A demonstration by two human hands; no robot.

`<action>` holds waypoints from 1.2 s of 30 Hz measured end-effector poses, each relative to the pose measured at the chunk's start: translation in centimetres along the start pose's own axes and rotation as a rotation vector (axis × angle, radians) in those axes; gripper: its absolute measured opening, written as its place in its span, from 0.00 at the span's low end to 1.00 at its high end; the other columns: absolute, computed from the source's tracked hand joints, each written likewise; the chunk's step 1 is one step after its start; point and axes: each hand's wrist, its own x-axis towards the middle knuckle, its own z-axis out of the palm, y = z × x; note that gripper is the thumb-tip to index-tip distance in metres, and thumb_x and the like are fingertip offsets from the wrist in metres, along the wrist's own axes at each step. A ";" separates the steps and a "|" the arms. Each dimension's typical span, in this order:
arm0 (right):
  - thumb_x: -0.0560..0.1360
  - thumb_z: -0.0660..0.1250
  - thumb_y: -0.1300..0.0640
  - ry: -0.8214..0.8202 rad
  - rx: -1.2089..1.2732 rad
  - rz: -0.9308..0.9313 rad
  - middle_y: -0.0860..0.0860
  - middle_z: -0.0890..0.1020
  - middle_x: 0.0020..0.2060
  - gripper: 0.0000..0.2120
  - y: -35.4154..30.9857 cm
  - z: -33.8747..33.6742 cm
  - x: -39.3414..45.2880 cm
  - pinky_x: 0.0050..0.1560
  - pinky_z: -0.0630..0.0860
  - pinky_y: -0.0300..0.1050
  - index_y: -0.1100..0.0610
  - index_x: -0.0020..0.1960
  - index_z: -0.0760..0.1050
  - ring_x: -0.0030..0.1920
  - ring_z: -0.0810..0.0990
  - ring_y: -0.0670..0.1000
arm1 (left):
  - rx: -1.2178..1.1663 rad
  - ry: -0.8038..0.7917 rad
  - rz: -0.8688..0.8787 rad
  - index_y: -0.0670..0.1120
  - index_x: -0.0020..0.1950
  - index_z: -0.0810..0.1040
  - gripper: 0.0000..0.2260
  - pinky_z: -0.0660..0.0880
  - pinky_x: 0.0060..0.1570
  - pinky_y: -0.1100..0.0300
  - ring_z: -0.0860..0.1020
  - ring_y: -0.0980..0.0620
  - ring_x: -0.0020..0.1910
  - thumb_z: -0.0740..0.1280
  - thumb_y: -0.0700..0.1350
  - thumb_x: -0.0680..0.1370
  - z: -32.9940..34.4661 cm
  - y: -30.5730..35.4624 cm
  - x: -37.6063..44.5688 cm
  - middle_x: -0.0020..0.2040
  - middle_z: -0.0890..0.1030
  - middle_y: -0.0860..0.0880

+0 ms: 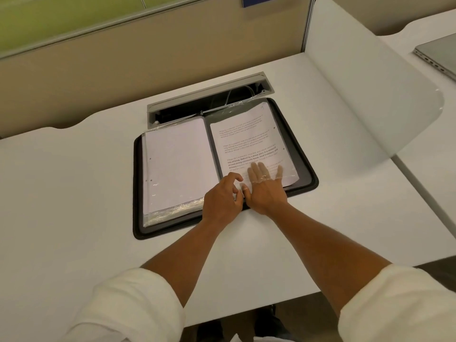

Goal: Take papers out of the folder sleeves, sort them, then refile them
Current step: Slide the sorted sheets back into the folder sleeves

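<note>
A black folder (306, 169) lies open on the white desk. Its left side holds clear sleeves (167, 214) over blank white sheets (177, 164). On the right side lies a printed page (246, 139), partly inside a clear sleeve (287, 172). My right hand (264, 188) has its straight, spread fingers slipped under the plastic of that sleeve, flat on the page's lower part. My left hand (223, 197) sits at the lower edge near the spine, fingers curled, pinching the sleeve's edge beside my right thumb.
A grey cable hatch (209, 99) stands open just behind the folder. A white divider panel (370, 90) rises on the right, with a closed grey laptop (439, 58) on the neighbouring desk beyond it. A beige partition (123, 58) backs the desk (74, 193).
</note>
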 end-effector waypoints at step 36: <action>0.80 0.57 0.52 0.421 0.054 -0.335 0.52 0.79 0.44 0.12 2.0 -0.4 -3.5 0.47 0.74 0.51 0.57 0.44 0.76 0.45 0.75 0.54 | -0.017 -0.053 -0.072 0.54 0.59 0.72 0.14 0.77 0.44 0.61 0.78 0.56 0.44 0.70 0.42 0.77 0.6 -0.2 -0.8 0.50 0.78 0.57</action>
